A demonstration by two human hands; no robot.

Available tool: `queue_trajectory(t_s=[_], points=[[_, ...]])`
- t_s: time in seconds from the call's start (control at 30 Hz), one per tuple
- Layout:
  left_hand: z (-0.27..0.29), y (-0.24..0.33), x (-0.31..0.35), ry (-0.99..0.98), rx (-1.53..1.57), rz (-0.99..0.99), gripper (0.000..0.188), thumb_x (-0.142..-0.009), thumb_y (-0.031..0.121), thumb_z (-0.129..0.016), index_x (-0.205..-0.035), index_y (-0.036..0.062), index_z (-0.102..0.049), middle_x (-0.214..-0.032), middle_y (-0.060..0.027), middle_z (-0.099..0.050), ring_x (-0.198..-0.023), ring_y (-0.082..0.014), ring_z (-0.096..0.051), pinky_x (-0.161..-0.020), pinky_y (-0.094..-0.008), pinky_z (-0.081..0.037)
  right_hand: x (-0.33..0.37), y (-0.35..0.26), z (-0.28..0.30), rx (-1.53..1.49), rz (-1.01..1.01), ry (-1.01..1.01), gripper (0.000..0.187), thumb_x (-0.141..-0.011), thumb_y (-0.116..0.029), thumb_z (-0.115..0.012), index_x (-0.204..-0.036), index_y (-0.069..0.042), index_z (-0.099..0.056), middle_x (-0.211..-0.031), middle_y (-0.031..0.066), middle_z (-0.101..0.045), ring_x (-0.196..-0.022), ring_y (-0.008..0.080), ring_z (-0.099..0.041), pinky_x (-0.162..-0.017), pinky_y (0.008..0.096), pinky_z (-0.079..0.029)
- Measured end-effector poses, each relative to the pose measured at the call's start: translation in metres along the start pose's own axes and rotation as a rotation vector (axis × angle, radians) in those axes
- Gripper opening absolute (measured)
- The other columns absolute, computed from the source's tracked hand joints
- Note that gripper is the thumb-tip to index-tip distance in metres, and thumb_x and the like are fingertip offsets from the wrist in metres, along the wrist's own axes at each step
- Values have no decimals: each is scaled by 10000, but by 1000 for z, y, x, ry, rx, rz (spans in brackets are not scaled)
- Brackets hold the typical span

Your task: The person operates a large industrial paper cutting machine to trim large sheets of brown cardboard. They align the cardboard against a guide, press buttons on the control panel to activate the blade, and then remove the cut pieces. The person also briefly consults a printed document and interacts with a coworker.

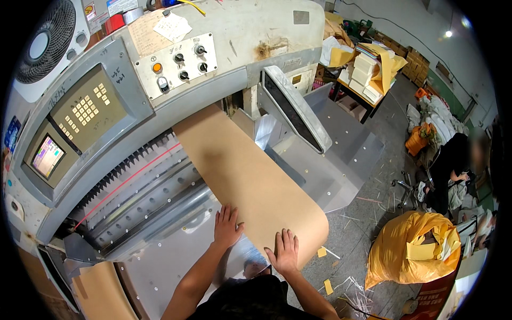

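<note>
A long sheet or stack of brown kraft paper point(250, 170) lies on the metal bed point(170, 250) of a large paper cutting machine. Its far end reaches under the machine's front; its near end curves over toward my body. My left hand point(229, 226) rests with fingers stretched out at the paper's left edge. Flat on the near part of the paper is my right hand point(284, 252), fingers a little apart. Neither hand grips anything. A red light line point(128, 186) crosses the bed left of the paper.
A control panel with keys and a small screen point(48, 156) is at left, below a fan point(45, 45). More brown paper point(101, 290) lies lower left. A slanted guard point(296, 109) stands at right. Beyond are a yellow sack point(389, 256), floor scraps and a seated person point(448, 165).
</note>
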State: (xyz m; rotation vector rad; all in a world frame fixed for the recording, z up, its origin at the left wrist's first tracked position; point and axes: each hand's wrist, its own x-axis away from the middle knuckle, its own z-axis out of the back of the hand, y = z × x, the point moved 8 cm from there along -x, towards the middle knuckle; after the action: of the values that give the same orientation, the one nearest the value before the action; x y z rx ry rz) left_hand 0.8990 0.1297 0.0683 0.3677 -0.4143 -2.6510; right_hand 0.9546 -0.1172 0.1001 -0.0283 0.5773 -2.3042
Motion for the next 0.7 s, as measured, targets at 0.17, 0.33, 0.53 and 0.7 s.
queue_trajectory(t_s=[0.17, 0.33, 0.53, 0.7], points=[[2, 1, 0, -13, 0, 16, 734, -912, 458, -659, -1505, 66, -476, -1628, -250, -331, -1511, -451, -284, -1248, -574, -209, 3, -3, 7, -17, 11, 18, 764, -970, -535, -593, -1484, 17, -471, -1584, 253, -396, -1511, 426, -299, -1242, 589, -174], [0, -2, -1, -5, 34, 43, 747, -909, 448, -662, -1515, 63, -457, -1628, -244, -331, -1517, -447, -275, -1251, -564, -208, 7, -7, 9, -22, 38, 31, 745, -962, -511, -617, -1462, 25, -484, -1565, 265, -413, -1491, 442, -325, -1225, 598, -208], [6, -1, -1, 17, 107, 54, 762, -919, 443, -644, -1532, 44, -430, -1634, -246, -319, -1513, -436, -287, -1241, -587, -214, 6, -12, 10, -37, 58, 51, 741, -952, -495, -637, -1447, 37, -492, -1548, 272, -429, -1477, 451, -343, -1210, 603, -235], [12, 8, 5, 43, 93, 36, 731, -875, 384, -710, -1486, 56, -481, -1607, -201, -373, -1507, -401, -312, -1231, -593, -240, 2, -20, 17, -50, 68, 55, 742, -940, -477, -661, -1445, 39, -491, -1540, 276, -434, -1471, 461, -347, -1210, 590, -248]])
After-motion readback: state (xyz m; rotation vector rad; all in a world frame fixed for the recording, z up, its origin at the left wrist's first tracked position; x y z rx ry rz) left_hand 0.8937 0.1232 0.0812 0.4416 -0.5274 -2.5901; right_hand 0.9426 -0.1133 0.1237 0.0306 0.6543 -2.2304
